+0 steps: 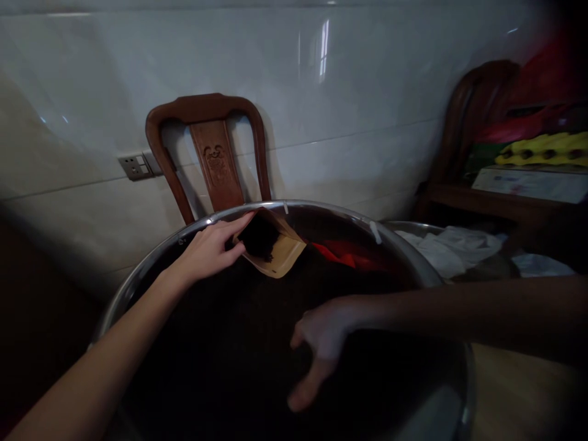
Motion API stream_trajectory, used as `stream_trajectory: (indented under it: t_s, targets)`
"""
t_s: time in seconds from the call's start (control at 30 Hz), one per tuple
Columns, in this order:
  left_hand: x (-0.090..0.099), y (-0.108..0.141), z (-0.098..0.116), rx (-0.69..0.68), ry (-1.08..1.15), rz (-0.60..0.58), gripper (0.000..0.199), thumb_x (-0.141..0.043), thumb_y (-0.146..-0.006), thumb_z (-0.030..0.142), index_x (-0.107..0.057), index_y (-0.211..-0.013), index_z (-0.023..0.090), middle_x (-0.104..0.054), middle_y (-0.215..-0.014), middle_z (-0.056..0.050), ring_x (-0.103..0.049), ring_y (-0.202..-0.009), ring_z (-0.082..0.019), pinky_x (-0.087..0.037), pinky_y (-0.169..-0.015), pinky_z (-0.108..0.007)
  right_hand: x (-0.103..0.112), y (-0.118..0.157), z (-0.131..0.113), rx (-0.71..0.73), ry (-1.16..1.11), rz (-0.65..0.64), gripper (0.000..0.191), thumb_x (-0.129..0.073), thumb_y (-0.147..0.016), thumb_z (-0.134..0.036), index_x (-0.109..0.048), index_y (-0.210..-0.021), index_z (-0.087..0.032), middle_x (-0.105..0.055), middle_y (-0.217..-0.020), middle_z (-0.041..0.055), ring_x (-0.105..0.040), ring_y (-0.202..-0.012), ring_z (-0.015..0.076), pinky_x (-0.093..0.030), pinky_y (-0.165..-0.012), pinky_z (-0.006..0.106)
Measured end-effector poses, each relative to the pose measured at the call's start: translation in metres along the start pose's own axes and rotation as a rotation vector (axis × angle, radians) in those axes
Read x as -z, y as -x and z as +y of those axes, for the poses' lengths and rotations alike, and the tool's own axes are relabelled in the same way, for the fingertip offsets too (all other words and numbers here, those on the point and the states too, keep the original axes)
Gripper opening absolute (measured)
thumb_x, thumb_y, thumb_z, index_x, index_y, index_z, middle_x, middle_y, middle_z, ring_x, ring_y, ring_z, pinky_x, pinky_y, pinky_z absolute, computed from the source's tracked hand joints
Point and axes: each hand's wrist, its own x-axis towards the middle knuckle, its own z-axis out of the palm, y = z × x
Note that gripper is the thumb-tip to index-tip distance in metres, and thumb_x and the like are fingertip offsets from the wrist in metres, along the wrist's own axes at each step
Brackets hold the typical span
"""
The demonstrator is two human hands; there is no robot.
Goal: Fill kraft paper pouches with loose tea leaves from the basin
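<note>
A large round metal tub (116, 304) holds a dark mass whose details are too dim to make out. Near its far rim, my left hand (214, 250) pinches the left edge of a brown paper pouch (285, 254). The pouch's mouth gapes, and dark stuff shows inside it. My right hand (319, 343) reaches in from the right, slightly blurred, over the dark contents, with thumb and fingers apart and nothing visible between them. Red material (342, 252) lies inside the tub, right of the pouch.
Behind the tub a carved wooden chair (215, 156) stands against the tiled wall (358, 79), beside a socket (135, 166). At the right are white plastic bags (454, 248), another wooden chair (482, 92) and a yellow tray (546, 150) on a white box (528, 184).
</note>
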Motion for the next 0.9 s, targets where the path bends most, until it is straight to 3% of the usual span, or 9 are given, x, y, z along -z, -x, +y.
stream_trajectory:
  t_s: [0.17,0.3,0.5,0.6,0.9]
  targets:
    - [0.0,0.002,0.0,0.034,-0.008,-0.013,0.061,-0.046,-0.085,0.026,-0.032,-0.144,0.018,-0.057,-0.128,-0.01,-0.057,-0.111,-0.025,-0.045,-0.096,-0.045,0.007,-0.008,0.005,0.034,0.037,-0.11,0.113,-0.074,-0.037,-0.071,-0.049,-0.135,-0.019,-0.057,-0.125,0.0117,-0.06,-0.103,0.0292,-0.051,-0.081,0.037]
    - [0.0,0.002,0.0,0.056,-0.009,-0.02,0.061,-0.046,-0.084,0.025,-0.033,-0.143,0.018,-0.057,-0.127,-0.011,-0.057,-0.111,-0.026,-0.046,-0.095,-0.046,0.01,-0.011,0.012,0.054,-0.028,-0.143,0.105,-0.079,-0.035,-0.065,-0.056,-0.128,-0.023,-0.062,-0.116,0.0077,-0.065,-0.09,0.0244,-0.053,-0.067,0.03]
    - [0.0,0.0,-0.001,0.007,0.027,0.011,0.061,-0.046,-0.083,0.023,-0.035,-0.142,0.016,-0.056,-0.13,-0.01,-0.057,-0.114,-0.025,-0.044,-0.099,-0.044,0.009,-0.015,0.021,0.143,-0.162,-0.453,0.076,-0.08,-0.045,-0.058,-0.064,-0.113,-0.028,-0.068,-0.103,-0.0038,-0.065,-0.093,0.0195,-0.054,-0.072,0.025]
    - [0.0,0.0,0.0,0.004,0.029,0.014,0.06,-0.046,-0.082,0.022,-0.038,-0.141,0.015,-0.057,-0.128,-0.011,-0.056,-0.114,-0.026,-0.044,-0.099,-0.045,0.009,-0.02,0.021,0.16,-0.182,-0.536,0.066,-0.081,-0.047,-0.052,-0.066,-0.106,-0.028,-0.068,-0.1,-0.0063,-0.065,-0.094,0.0186,-0.054,-0.075,0.024]
    - [0.001,0.0,0.001,0.005,0.036,0.003,0.059,-0.046,-0.084,0.025,-0.036,-0.141,0.014,-0.058,-0.127,-0.013,-0.057,-0.113,-0.027,-0.045,-0.098,-0.047,0.005,-0.023,0.014,0.145,-0.2,-0.444,0.067,-0.084,-0.037,-0.04,-0.069,-0.1,-0.022,-0.068,-0.093,-0.0047,-0.064,-0.088,0.017,-0.052,-0.071,0.021]
